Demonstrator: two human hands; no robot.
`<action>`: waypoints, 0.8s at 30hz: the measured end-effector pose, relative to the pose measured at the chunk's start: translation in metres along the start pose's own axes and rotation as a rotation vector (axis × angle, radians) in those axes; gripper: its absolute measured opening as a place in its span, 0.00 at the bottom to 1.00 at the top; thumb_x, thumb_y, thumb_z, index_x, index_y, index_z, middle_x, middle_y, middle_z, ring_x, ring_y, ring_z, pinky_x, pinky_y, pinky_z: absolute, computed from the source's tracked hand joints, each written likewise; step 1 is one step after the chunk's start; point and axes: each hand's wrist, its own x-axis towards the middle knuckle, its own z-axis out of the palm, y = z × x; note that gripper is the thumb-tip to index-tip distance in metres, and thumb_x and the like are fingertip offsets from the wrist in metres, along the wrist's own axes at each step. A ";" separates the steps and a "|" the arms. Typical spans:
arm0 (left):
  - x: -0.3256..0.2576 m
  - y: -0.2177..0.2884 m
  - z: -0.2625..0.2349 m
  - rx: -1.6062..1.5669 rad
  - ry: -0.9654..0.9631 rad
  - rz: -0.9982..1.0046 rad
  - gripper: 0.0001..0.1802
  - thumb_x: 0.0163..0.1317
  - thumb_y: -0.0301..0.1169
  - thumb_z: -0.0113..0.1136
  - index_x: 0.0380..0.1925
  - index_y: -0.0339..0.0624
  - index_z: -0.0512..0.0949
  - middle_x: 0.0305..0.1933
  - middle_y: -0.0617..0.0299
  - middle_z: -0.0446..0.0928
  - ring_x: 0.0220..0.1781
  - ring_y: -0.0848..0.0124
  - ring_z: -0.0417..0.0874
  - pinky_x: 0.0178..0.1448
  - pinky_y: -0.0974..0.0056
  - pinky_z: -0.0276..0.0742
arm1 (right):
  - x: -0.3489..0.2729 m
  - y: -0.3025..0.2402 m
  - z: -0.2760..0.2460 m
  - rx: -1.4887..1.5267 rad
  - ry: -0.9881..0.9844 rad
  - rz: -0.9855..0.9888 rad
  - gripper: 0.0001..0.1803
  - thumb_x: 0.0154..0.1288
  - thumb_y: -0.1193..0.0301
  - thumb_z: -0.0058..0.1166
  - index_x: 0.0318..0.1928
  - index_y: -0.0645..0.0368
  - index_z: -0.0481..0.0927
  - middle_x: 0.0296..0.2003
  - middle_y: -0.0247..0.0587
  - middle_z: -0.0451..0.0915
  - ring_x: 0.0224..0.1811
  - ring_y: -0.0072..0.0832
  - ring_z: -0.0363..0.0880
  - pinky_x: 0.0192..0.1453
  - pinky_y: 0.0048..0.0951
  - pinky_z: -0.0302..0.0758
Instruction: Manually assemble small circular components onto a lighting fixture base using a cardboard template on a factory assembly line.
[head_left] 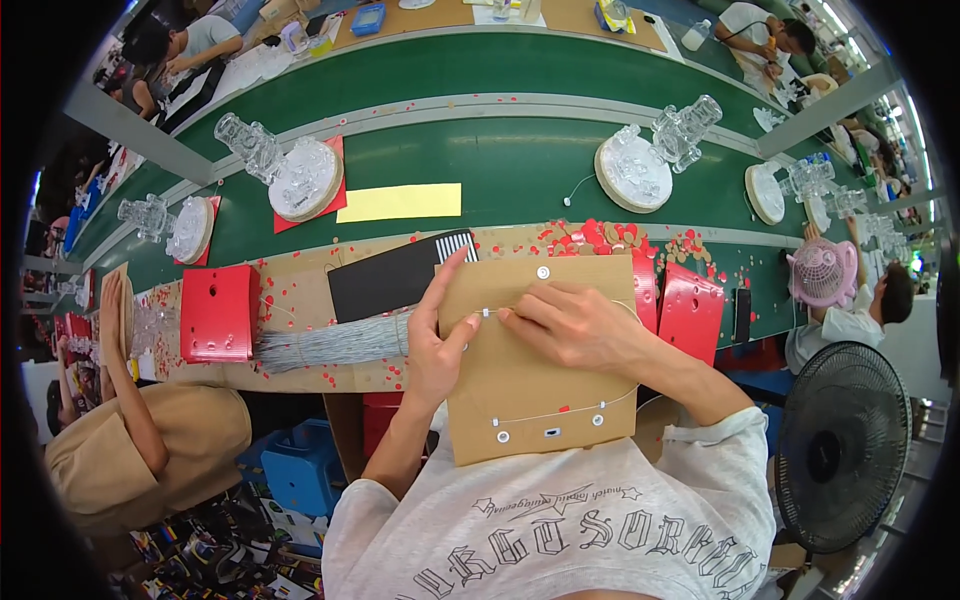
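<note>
Both hands [435,347] [570,325] sit close together (right fingers [530,308] curled).

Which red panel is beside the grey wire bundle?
The red panel at the left end of the grey wire bundle; two others lie right of the cardboard panel.

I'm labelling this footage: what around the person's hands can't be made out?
Head view, hidden: the underside of the tan rectangular cardboard panel, facing away.
Head view, hidden: what, if anything, the right hand pinches, behind its curled fingers.
Head view, hidden: where the thin grey wire bundle ends rightward, behind the left hand.
Head view, too small: whether the left thumb touches the small white clip.
</note>
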 end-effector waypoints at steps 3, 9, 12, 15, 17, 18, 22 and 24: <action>0.001 -0.003 -0.004 0.045 -0.033 0.031 0.39 0.59 0.17 0.50 0.75 0.36 0.63 0.71 0.51 0.70 0.69 0.68 0.72 0.71 0.65 0.67 | 0.005 -0.001 0.004 -0.054 -0.002 -0.050 0.23 0.51 0.73 0.61 0.52 0.61 0.83 0.37 0.34 0.74 0.39 0.28 0.79 0.34 0.28 0.81; 0.002 -0.008 -0.001 -0.043 -0.059 -0.019 0.41 0.59 0.17 0.50 0.76 0.36 0.60 0.75 0.50 0.66 0.72 0.67 0.70 0.74 0.64 0.64 | -0.012 0.006 0.002 0.177 0.097 0.100 0.20 0.50 0.75 0.61 0.47 0.64 0.83 0.34 0.35 0.74 0.36 0.28 0.79 0.33 0.29 0.80; 0.005 -0.004 0.005 0.099 -0.069 0.051 0.41 0.59 0.17 0.50 0.76 0.34 0.59 0.77 0.50 0.63 0.75 0.67 0.67 0.76 0.63 0.62 | -0.005 0.001 0.012 0.071 0.112 0.080 0.19 0.49 0.75 0.61 0.46 0.61 0.85 0.33 0.34 0.75 0.35 0.27 0.79 0.31 0.29 0.79; 0.003 -0.007 0.001 0.071 -0.062 0.022 0.41 0.59 0.18 0.50 0.76 0.34 0.59 0.78 0.50 0.63 0.76 0.66 0.66 0.77 0.63 0.60 | -0.003 0.001 0.016 0.073 0.139 0.061 0.20 0.48 0.74 0.62 0.46 0.60 0.85 0.33 0.33 0.75 0.33 0.27 0.79 0.30 0.30 0.78; 0.002 -0.007 0.001 0.054 -0.066 0.001 0.41 0.59 0.18 0.50 0.76 0.34 0.58 0.79 0.50 0.62 0.77 0.65 0.65 0.77 0.63 0.59 | -0.010 0.004 0.016 0.162 0.226 0.107 0.20 0.46 0.73 0.62 0.44 0.63 0.85 0.32 0.34 0.75 0.31 0.28 0.78 0.31 0.30 0.77; 0.004 -0.008 0.003 0.031 -0.078 -0.027 0.41 0.59 0.18 0.50 0.76 0.34 0.58 0.79 0.51 0.61 0.77 0.65 0.65 0.78 0.62 0.58 | -0.014 0.006 0.014 0.156 0.238 0.110 0.19 0.45 0.74 0.62 0.42 0.65 0.85 0.30 0.34 0.74 0.31 0.28 0.78 0.31 0.30 0.77; 0.006 -0.006 0.013 0.109 -0.090 0.047 0.41 0.62 0.18 0.50 0.77 0.34 0.55 0.80 0.50 0.59 0.78 0.65 0.63 0.79 0.62 0.56 | -0.006 0.004 0.021 0.035 0.248 0.045 0.19 0.44 0.74 0.62 0.41 0.63 0.86 0.30 0.33 0.73 0.32 0.28 0.78 0.30 0.28 0.76; 0.005 -0.001 0.016 0.043 -0.092 0.021 0.38 0.66 0.20 0.50 0.78 0.38 0.57 0.78 0.50 0.61 0.75 0.66 0.66 0.76 0.62 0.60 | -0.009 0.001 0.020 0.050 0.226 0.091 0.18 0.45 0.74 0.63 0.41 0.62 0.86 0.31 0.34 0.75 0.34 0.29 0.78 0.34 0.30 0.77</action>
